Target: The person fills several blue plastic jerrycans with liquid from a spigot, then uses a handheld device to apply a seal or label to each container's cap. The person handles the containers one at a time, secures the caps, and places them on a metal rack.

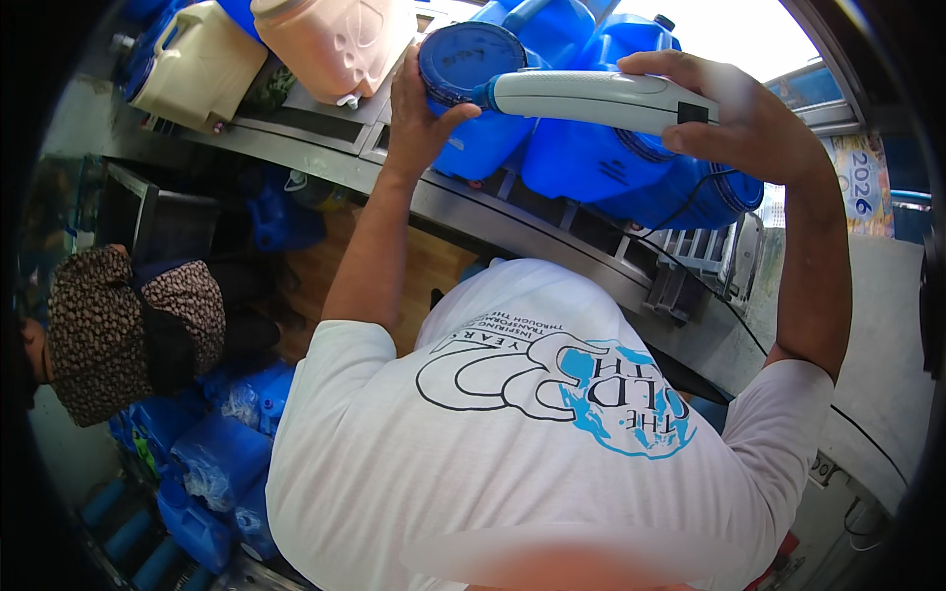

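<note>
My left hand grips the side of a round blue lid on a blue jug at the top centre, thumb at its lower rim. My right hand holds a white corded heat tool lengthwise, fingers over its rear part. The tool's blue tip lies at the lid's rim beside my left thumb; whether they touch I cannot tell. Another blue container lies under the tool, with a black cord hanging past it.
Beige and pink jugs share the metal counter. A co-worker in patterned clothing is at the left, above stacked blue jugs and rollers. A window is behind the counter.
</note>
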A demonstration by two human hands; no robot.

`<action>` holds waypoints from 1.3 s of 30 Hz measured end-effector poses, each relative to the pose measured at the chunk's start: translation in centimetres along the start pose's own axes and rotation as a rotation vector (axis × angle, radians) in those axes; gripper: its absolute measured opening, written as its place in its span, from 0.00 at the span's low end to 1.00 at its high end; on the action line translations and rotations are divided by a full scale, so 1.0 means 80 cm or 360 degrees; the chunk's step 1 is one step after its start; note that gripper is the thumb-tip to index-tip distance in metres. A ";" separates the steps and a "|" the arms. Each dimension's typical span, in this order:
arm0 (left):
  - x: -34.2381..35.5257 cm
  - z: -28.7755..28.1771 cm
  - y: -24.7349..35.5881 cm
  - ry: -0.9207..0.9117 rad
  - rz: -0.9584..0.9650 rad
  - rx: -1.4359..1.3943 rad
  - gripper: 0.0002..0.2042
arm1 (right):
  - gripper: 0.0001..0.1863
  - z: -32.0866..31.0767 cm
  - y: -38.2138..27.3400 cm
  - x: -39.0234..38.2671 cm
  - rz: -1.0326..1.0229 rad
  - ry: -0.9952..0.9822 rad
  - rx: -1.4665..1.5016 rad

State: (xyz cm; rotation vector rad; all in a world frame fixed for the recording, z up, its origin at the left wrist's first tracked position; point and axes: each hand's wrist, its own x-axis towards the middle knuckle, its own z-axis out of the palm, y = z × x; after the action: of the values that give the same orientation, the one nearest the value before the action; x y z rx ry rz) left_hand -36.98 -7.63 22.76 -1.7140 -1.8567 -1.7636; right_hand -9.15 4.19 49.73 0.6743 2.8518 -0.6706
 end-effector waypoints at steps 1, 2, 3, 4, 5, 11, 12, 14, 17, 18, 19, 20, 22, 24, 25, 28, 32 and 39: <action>-0.001 0.001 0.000 0.0001 -0.0014 0.0004 0.55 | 0.42 0.000 -0.002 0.002 -0.0002 -0.0021 0.0007; -0.002 0.001 0.000 0.0003 -0.0022 -0.0036 0.56 | 0.42 0.000 -0.004 0.004 -0.0003 -0.0041 0.0014; -0.003 0.002 0.000 0.0002 -0.0028 0.0000 0.56 | 0.42 0.000 -0.006 0.007 -0.0024 -0.0024 -0.0009; -0.003 0.002 0.000 0.0003 -0.0028 -0.0006 0.57 | 0.42 0.000 -0.009 0.010 -0.0046 -0.0006 -0.0032; -0.004 0.003 0.000 0.0003 -0.0042 -0.0062 0.57 | 0.42 0.000 -0.012 0.014 -0.0069 0.0014 -0.0055; -0.006 0.008 -0.003 0.0048 -0.0014 0.0010 0.58 | 0.35 -0.001 -0.049 0.045 -0.0068 0.0031 -0.0085; -0.006 0.008 -0.004 0.0053 0.0012 0.0009 0.58 | 0.34 -0.006 -0.056 0.050 0.0001 -0.0044 -0.0024; -0.006 0.010 -0.007 0.0055 0.0059 -0.0003 0.59 | 0.31 -0.019 -0.065 0.057 0.0139 -0.0197 0.0101; -0.006 0.011 -0.010 0.0061 0.0070 0.0002 0.59 | 0.31 -0.021 -0.066 0.074 0.0069 -0.0076 -0.0055; -0.006 0.010 -0.010 0.0052 0.0060 0.0023 0.59 | 0.31 -0.022 -0.064 0.080 0.0075 -0.0039 -0.0058; -0.006 0.010 -0.009 0.0049 0.0058 0.0034 0.60 | 0.30 -0.022 -0.061 0.083 0.0082 -0.0003 -0.0060; -0.007 0.009 -0.008 0.0035 0.0053 0.0025 0.60 | 0.30 -0.023 -0.058 0.086 0.0087 0.0035 -0.0062; -0.009 0.005 -0.003 0.0019 0.0145 0.0110 0.59 | 0.30 -0.028 -0.056 0.085 0.0080 0.0122 -0.0163; -0.012 0.001 0.003 0.0010 0.0187 0.0141 0.60 | 0.31 -0.034 -0.061 0.078 0.0140 0.0127 -0.0193; -0.013 -0.001 0.006 0.0015 0.0186 0.0141 0.61 | 0.31 -0.044 -0.068 0.068 0.0203 0.0089 -0.0173; -0.017 -0.009 0.014 -0.0011 0.0149 0.0085 0.64 | 0.30 -0.037 -0.085 0.066 0.0158 0.0131 -0.0241; -0.008 -0.023 0.016 -0.0143 0.0147 -0.0091 0.68 | 0.30 -0.041 -0.074 0.035 0.0115 0.0110 -0.0117; 0.030 -0.049 0.021 -0.0357 0.0180 -0.0069 0.56 | 0.35 -0.027 0.013 -0.005 -0.0123 0.0123 -0.0240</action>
State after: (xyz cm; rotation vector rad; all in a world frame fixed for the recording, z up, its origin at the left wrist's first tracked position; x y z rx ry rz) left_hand -39.06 -9.37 26.79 -2.0648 -1.7694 -1.6414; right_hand -8.38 5.79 51.32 0.5817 2.9749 -0.4421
